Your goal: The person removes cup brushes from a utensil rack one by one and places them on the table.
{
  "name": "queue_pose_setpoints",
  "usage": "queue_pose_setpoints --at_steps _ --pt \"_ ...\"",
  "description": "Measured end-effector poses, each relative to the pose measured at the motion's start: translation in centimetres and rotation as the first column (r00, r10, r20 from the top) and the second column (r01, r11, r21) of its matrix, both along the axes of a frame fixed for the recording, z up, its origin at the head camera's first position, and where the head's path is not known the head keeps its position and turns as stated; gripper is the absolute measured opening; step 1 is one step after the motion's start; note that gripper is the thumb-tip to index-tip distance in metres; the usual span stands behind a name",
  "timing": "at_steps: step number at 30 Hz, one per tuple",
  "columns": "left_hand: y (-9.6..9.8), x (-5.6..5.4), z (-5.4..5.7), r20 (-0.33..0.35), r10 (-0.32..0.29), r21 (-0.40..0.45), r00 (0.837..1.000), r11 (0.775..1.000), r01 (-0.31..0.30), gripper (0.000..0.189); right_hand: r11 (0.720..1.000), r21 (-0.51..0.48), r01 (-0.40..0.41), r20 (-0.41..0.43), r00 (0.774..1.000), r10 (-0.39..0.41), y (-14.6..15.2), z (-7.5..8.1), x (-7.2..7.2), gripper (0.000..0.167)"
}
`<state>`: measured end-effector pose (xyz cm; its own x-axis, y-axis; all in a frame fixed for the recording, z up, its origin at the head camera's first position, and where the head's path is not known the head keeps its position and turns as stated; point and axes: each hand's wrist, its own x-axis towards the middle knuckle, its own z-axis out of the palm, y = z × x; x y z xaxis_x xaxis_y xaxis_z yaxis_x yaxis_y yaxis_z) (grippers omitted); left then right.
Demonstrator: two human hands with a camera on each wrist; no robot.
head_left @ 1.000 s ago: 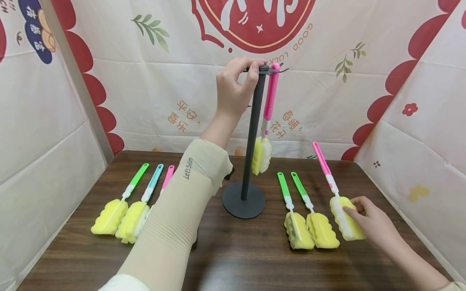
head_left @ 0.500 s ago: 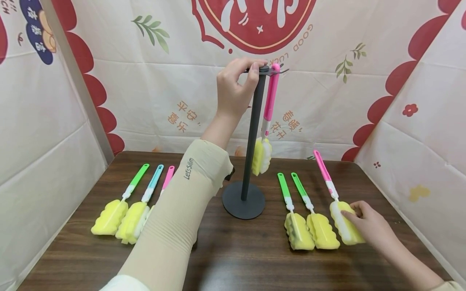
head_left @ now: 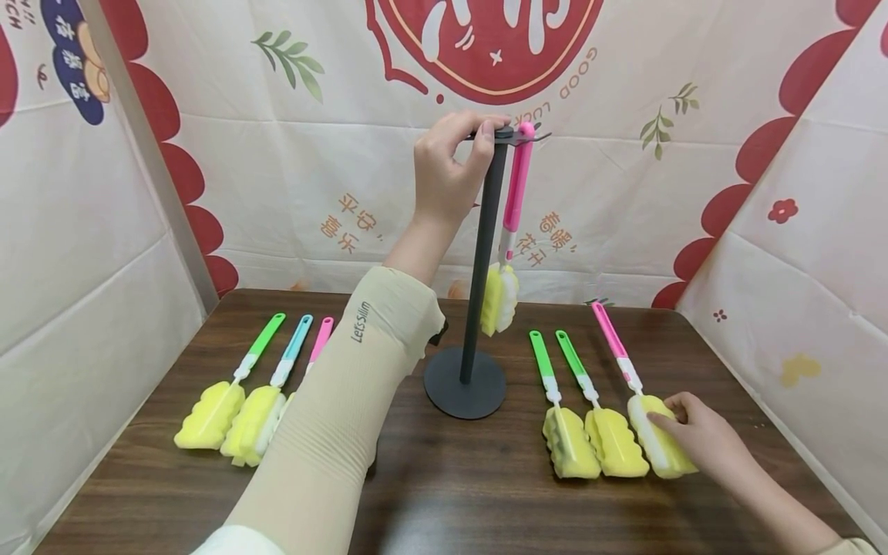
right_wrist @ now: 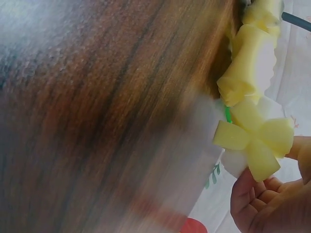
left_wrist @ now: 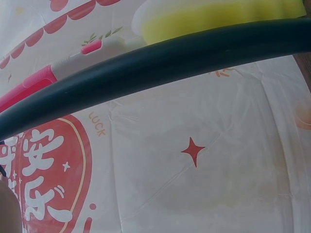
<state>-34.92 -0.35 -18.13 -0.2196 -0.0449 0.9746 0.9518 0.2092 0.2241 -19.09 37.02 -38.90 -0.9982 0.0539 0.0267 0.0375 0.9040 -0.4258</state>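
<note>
My left hand [head_left: 451, 158] grips the top of a black metal stand [head_left: 489, 231], thumb at the front and fingers over its hooked top. From a hook on the stand's right side hangs a pink-handled sponge brush [head_left: 516, 189], head down. In the left wrist view the dark pole [left_wrist: 160, 60] crosses in front of that brush. At the right of the table, my right hand [head_left: 704, 435] pinches the yellow and white sponge head of another pink-handled sponge brush [head_left: 659, 435], its handle pointing away. The right wrist view shows the sponge head [right_wrist: 255, 138] end-on, between thumb and fingers.
Two green-handled sponge brushes [head_left: 570, 443] lie left of my right hand. On the left side lie a green-handled brush [head_left: 211, 412], a blue-handled brush [head_left: 253, 416] and a pink-handled one [head_left: 322, 335], partly behind my left sleeve. Printed cloth [head_left: 333, 177] encloses the wooden table [head_left: 472, 493].
My right hand has lowered the pink-handled brush toward the table and slightly nearer to me, beside the green-handled ones. My left hand stays on the stand.
</note>
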Motion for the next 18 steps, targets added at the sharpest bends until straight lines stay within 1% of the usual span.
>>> queue_pose_setpoints --at_steps 7,13,18 --pt "0.0 0.01 0.01 -0.005 -0.004 0.002 1.0 1.0 0.004 0.028 1.0 0.029 -0.011 0.013 1.0 0.011 0.01 -0.15 -0.2 0.049" --pt "-0.05 -0.04 -0.03 -0.014 -0.004 0.003 1.0 1.0 0.004 0.028 0.999 0.05 -0.017 0.019 1.0 0.016 0.13 -0.57 -0.2 0.051" --pt "-0.06 -0.01 -0.04 -0.008 -0.011 0.0 1.0 1.0 0.011 0.028 0.998 0.057 -0.016 0.03 0.999 0.014 0.1 -0.68 -0.21 0.053"
